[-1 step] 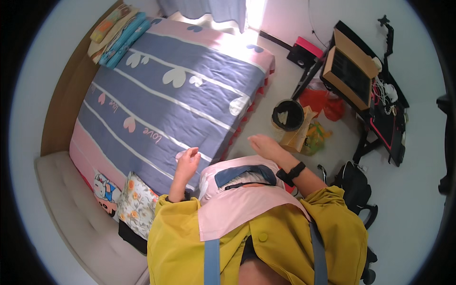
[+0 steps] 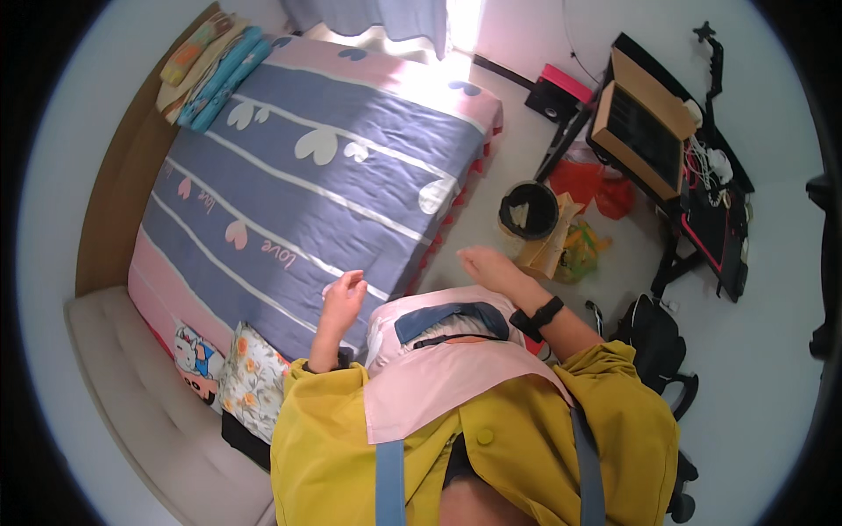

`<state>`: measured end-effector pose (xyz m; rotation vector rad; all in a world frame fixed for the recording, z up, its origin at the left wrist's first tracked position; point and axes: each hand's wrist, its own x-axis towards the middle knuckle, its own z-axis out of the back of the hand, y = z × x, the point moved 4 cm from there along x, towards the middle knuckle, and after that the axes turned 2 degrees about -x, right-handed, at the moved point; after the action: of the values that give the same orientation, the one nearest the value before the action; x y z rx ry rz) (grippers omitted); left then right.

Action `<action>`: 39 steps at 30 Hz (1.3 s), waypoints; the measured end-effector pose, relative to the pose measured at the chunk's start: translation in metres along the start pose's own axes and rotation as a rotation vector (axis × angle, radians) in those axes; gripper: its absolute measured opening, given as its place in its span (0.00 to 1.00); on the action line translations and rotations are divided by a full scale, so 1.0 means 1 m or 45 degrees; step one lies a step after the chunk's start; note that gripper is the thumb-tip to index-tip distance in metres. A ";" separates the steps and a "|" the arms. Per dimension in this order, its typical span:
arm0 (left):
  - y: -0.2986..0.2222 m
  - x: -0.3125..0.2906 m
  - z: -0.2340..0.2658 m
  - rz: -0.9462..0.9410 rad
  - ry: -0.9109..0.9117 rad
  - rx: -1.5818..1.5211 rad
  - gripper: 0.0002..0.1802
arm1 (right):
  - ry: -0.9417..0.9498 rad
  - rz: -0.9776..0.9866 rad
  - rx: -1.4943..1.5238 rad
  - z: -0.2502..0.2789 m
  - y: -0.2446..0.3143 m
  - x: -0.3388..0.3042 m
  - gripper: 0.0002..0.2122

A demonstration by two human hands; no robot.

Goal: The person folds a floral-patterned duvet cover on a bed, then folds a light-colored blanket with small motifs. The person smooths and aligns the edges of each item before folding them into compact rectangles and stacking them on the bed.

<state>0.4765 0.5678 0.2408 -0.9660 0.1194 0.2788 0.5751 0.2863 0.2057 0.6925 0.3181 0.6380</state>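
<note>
My left hand [image 2: 343,300] is raised over the near right part of the bed [image 2: 289,197], its fingers loosely extended and holding nothing. In front of my waist, above the floor to the right of the bed, my right hand [image 2: 488,266] is stretched out with nothing in it. Dark bands circle both wrists. Between the hands is the pink apron [image 2: 430,386] with a blue pocket edge, worn over a mustard jacket [image 2: 351,447]. The bed cover is blue and pink with white stripes and hearts, spread mostly flat.
Folded blankets [image 2: 217,83] lie at the bed's far left corner. Pillows [image 2: 253,386] rest by the beige headboard [image 2: 149,394]. Right of the bed stand a black bin [image 2: 529,210], an open carton [image 2: 551,244], plastic bags [image 2: 581,252], a cluttered desk [image 2: 702,232] and a black backpack [image 2: 651,344].
The view has shifted very slightly, so the room sits a little further left in it. Both hands keep nearly the same pose.
</note>
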 end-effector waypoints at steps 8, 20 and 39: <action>-0.010 0.134 -0.020 -0.001 0.154 -0.053 0.16 | -0.159 -0.198 0.062 0.052 -0.078 0.037 0.09; -0.140 0.343 -0.122 -0.153 0.612 0.097 0.16 | -0.266 -0.724 0.225 0.128 -0.190 0.049 0.11; -0.270 0.556 -0.176 -0.186 0.573 0.236 0.17 | -0.191 -0.582 0.182 0.310 -0.341 0.221 0.11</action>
<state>1.0906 0.3784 0.2318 -0.8345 0.4760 -0.0874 1.0392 0.0734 0.1873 0.7681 0.3697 0.1283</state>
